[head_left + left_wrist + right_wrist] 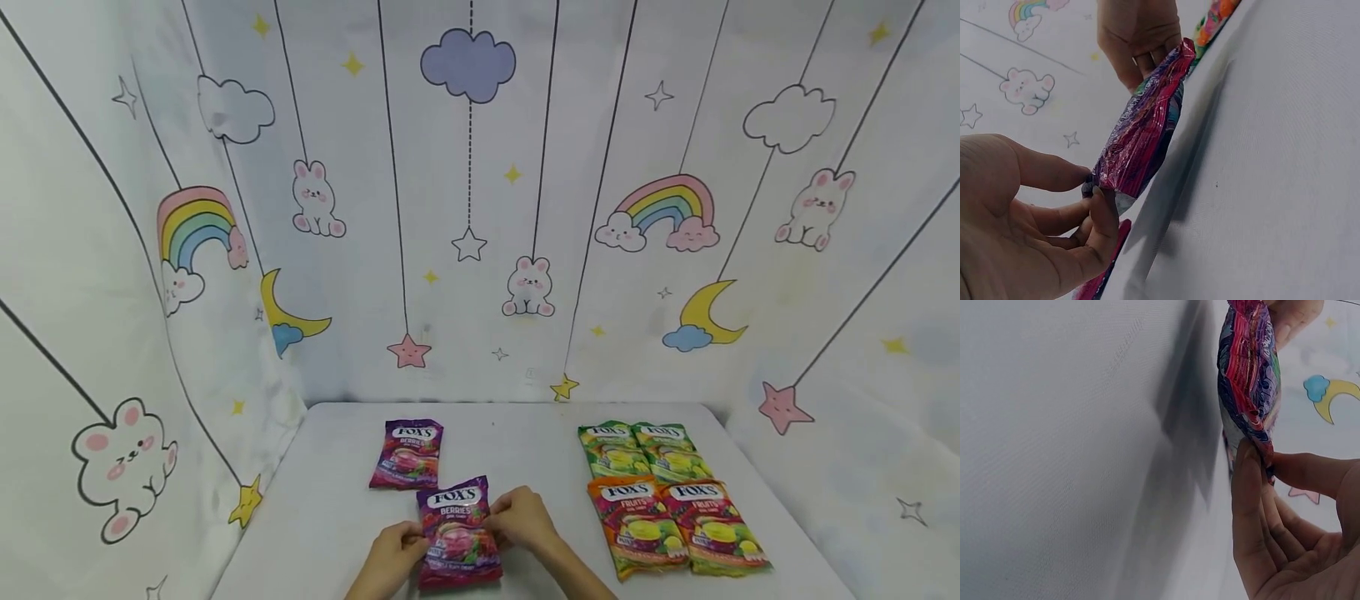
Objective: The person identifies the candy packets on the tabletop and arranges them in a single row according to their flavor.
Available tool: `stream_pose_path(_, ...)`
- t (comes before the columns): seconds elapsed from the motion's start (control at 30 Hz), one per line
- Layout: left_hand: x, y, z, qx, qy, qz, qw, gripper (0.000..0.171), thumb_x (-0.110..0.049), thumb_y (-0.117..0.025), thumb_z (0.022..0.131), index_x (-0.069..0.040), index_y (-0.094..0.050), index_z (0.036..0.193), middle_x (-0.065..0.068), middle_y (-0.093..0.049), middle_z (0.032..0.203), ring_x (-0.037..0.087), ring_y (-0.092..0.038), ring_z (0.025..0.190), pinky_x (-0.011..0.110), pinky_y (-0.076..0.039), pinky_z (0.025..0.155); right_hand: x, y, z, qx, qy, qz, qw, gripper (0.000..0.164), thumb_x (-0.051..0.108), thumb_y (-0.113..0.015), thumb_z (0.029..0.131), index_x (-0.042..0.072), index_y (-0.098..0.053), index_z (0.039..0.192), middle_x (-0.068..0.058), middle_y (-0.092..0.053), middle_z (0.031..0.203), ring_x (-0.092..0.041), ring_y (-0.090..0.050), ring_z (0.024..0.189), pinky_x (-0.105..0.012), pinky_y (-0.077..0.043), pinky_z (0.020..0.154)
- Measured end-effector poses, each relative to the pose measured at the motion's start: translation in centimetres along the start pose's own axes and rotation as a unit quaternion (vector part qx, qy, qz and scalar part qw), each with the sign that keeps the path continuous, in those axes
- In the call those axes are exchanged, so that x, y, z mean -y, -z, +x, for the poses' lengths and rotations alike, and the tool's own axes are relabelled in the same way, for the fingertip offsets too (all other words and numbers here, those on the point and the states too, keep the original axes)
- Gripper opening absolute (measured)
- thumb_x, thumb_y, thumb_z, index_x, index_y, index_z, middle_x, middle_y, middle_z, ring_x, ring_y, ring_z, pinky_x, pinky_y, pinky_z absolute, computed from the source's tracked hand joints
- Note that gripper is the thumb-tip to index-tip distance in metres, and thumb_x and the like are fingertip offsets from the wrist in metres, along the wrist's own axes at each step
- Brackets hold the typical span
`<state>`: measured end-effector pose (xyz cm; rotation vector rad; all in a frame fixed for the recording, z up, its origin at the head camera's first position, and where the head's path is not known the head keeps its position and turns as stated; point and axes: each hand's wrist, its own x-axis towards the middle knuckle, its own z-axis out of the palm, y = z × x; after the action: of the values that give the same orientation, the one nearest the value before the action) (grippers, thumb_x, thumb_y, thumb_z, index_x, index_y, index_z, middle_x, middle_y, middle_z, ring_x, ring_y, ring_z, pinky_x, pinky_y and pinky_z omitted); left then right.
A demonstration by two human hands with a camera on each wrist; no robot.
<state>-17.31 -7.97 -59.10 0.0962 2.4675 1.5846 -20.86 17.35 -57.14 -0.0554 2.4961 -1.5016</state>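
Note:
A purple bag of Fox's Berries candy [459, 533] is held by its two side edges near the front of the table. My left hand [392, 560] pinches its left edge between thumb and fingers, and my right hand [522, 523] pinches the right edge. In the left wrist view the bag [1141, 125] appears edge-on, raised off the white surface, with the left hand [1041, 219] at its near corner. From the right wrist, the right hand [1297, 531] grips the bag's [1249, 375] lower corner, and a shadow falls on the surface.
Behind and to the left lies another purple Berries bag [409, 455]. On the right, two green Fox's bags [617, 452] lie behind two orange-red Fox's Fruits bags [641, 529], close together. A white table [517, 433] meets a patterned cloth backdrop [480, 333] at the back and sides.

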Motion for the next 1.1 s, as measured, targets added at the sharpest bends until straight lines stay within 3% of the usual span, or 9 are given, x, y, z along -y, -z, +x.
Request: stream_pose_path(1.1, -1.8, -1.8, 2.0, 0.025, -0.022, -0.031, 0.999, 0.028, -0.007, -0.064, 0.097, 0.014, -0.065, 0.116, 0.006, -0.067, 0.093, 0.016, -0.064, 0.085, 0.031, -0.058, 0.071, -0.9, 3.0, 0.5, -0.013, -0.011, -0.001, 1.0, 0.004, 0.007, -0.079, 0.087, 0.004, -0.077, 0.088, -0.005, -0.073, 0.074, -0.02, -0.071, 0.063, -0.034, -0.061, 0.058)
